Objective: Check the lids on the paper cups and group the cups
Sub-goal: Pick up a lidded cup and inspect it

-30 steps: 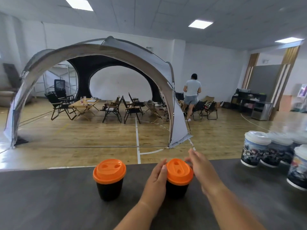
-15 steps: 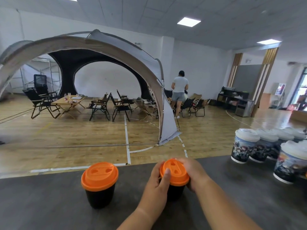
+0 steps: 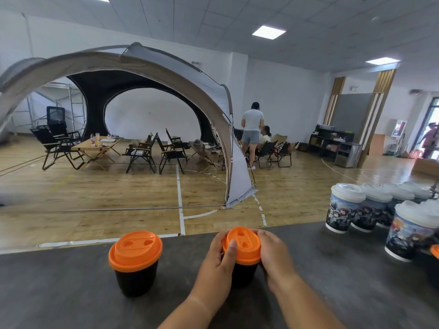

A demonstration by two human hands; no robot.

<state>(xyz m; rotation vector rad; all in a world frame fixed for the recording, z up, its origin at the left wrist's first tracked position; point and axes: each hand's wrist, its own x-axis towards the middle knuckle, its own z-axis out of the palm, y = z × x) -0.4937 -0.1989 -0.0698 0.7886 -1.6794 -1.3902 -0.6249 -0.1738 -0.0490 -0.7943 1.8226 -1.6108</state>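
Two black paper cups with orange lids stand on the dark table. The right-hand cup is held between both hands. My left hand wraps its left side, thumb lying on the lid. My right hand curls round its right side and the lid's rim. The other orange-lidded cup stands untouched to the left. At the table's right end stand several printed cups with white lids.
The table's far edge runs just behind the cups. An orange sliver shows at the right edge. Beyond lie a wooden floor, a large arched tent, folding chairs and two people in the distance.
My right hand has closed round the cup's right side after hovering beside it. My left thumb has come up onto the lid. The camera has swung slightly right.
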